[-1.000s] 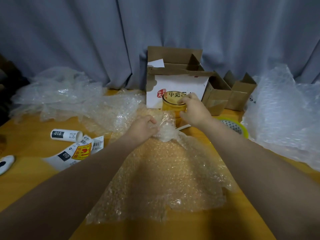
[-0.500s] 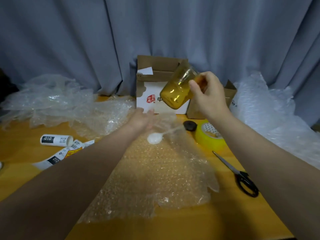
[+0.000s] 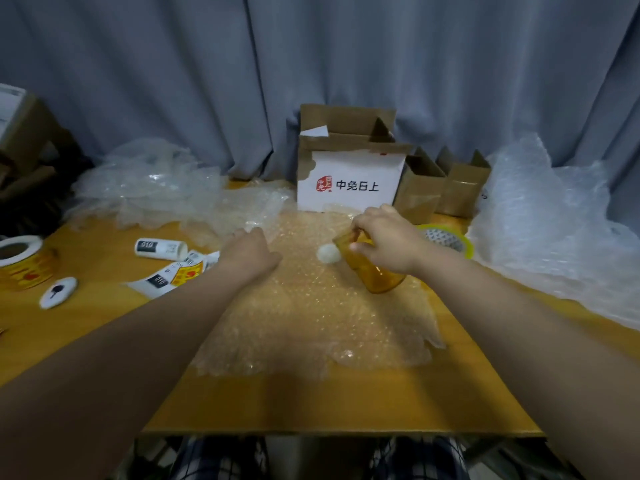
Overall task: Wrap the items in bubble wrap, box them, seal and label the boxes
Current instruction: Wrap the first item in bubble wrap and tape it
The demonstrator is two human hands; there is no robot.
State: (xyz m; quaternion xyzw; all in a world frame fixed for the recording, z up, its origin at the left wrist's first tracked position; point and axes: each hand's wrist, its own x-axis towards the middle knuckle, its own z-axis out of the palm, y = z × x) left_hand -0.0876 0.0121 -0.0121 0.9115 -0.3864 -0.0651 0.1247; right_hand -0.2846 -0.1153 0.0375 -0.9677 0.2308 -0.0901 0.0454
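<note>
Right hand (image 3: 388,240) grasped the amber jar (image 3: 379,277), tilted, resting on the bubble wrap sheet (image 3: 311,323). Left hand (image 3: 249,252) lay palm-down on the same sheet, fingers relaxed. Sheet spread on yellow table (image 3: 311,403); open white box (image 3: 349,183) behind it, grey curtain (image 3: 311,64) beyond.

Amber jar (image 3: 379,278); far box (image 3: 349,168) white with a red seal and black characters; yellow tape roll (image 3: 466,244) at right; grey curtain (image 3: 173,81).

One amber translucent cylindrical jar (image 3: 375,275), lying tilted, mouth pointing away, on a flat clear bubble-wrap sheet (image 3: 311,327) at counter centre. Behind it, one open white-fronted cardboard box (image 3: 349,183); beside that, two small open brown cardboard boxes (image 3: 420,192).
</note>
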